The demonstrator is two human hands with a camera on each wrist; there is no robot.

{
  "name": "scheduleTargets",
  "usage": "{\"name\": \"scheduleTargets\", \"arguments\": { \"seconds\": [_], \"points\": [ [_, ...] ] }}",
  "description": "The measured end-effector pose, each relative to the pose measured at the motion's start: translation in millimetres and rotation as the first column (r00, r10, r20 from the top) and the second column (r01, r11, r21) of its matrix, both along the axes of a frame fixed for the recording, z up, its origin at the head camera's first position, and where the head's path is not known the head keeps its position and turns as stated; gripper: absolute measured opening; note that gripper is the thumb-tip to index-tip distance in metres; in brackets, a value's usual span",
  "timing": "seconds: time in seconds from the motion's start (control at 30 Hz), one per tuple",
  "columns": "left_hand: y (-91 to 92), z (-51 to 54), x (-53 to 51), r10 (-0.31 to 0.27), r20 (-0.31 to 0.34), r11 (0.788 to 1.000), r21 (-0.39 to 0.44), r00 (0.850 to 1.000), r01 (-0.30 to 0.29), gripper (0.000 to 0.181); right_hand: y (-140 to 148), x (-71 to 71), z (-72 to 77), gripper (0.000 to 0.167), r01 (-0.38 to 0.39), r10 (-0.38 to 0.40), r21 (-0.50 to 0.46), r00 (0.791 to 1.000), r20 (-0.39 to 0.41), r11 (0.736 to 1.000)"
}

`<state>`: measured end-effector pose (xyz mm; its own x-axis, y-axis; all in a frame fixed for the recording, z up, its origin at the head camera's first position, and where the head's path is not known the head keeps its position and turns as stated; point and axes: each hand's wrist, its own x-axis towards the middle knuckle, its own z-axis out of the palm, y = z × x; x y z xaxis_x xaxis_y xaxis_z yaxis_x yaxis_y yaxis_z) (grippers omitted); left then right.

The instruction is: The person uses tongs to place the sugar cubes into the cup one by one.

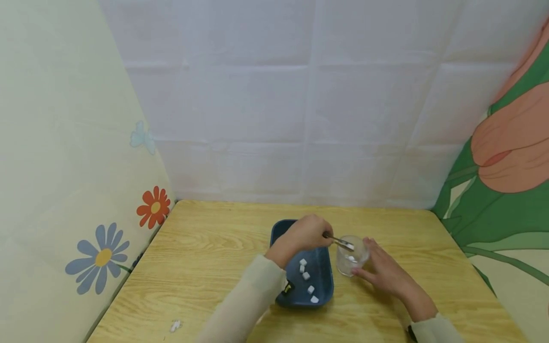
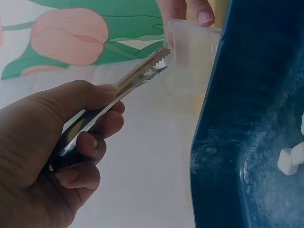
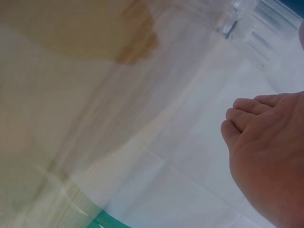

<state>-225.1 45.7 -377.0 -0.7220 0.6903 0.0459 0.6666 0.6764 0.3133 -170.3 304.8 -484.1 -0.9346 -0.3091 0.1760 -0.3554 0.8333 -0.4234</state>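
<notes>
Obliquely, left hand [image 1: 303,233] holds tongs [image 2: 135,74] at cup [image 1: 346,267].

Silver serrated tongs [image 2: 137,73], held in the left hand [image 1: 306,232], slant over the mouth of a clear cup [image 1: 344,267], which the right hand [image 1: 388,272] grips beside a dark-blue tray [image 1: 322,281] holding white sugar cubes [image 1: 306,276].

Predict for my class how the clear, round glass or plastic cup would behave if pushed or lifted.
The clear cup would probably keep its shape: no dent shows where the right hand holds it. Its wall looks smooth, so it may be slippery. Its round rim suggests it could roll if knocked over.
</notes>
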Motion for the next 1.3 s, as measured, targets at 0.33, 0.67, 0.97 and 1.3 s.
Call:
{"name": "scheduleTargets", "arguments": {
  "seconds": [0.33,0.67,0.97,1.3],
  "points": [
    [7.5,-7.2,-1.6,0.005,0.001,1.0,-0.024,1.0,-0.005,0.011,-1.1,-1.0,-1.4,0.103,0.011,-0.011,0.004,1.0,0.016,1.0],
    [17.3,-13.9,-1.9,0.027,-0.011,0.997,-0.07,1.0,-0.028,0.012,0.9,-1.8,-1.7,0.104,0.007,-0.007,-0.002,1.0,0.029,1.0],
    [23.1,-18.4,-1.3,0.031,-0.005,0.996,-0.08,0.999,-0.032,0.011,1.1,-2.9,-3.6,0.104,0.005,-0.005,-0.006,1.0,0.022,1.0],
    [27.9,-20.9,-0.3,0.042,-0.029,0.993,-0.112,0.999,-0.045,0.01,0.7,-2.9,-1.8,0.106,0.009,-0.009,-0.006,0.999,0.033,1.0]
  ]
}}
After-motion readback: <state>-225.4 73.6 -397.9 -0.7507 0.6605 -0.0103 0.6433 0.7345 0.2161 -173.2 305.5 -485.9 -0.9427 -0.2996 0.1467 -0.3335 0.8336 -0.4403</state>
